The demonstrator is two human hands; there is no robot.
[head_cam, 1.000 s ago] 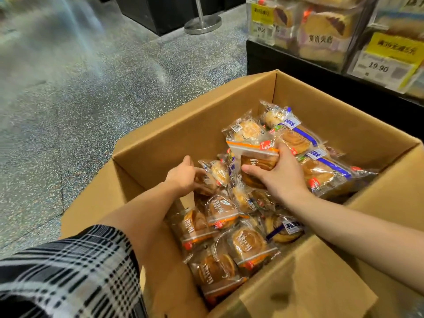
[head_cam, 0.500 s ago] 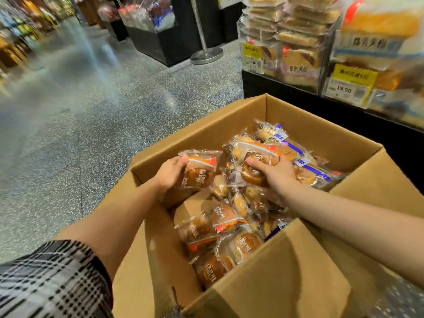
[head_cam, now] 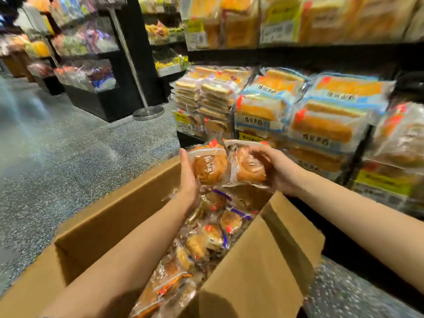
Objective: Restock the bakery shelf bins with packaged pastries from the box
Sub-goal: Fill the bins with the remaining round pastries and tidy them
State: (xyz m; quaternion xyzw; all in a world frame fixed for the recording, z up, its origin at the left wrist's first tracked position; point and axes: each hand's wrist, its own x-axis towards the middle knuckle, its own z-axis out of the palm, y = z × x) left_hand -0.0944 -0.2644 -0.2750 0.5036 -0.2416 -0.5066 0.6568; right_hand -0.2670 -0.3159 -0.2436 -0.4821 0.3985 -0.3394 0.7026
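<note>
Above the box (head_cam: 110,221), the left hand (head_cam: 187,177) and right hand (head_cam: 278,172) each clasp a packaged pastry (head_cam: 210,167), the second packet (head_cam: 246,167) touching it. They seem best carried level and separate, gripped lightly so nothing crushes, toward the shelf (head_cam: 298,53) behind the box.

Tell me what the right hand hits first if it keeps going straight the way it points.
Likely the left pastry held by the left hand: the right hand, gripping its own pastry, points left toward it. Depth is unclear.

Speckled grey terrazzo floor (head_cam: 68,161) is seen from 7 to 10 o'clock. A metal stanchion post (head_cam: 135,72) stands at 11 o'clock beside a black display stand (head_cam: 101,104). Black shelving (head_cam: 298,53) runs across 1 to 3 o'clock.
</note>
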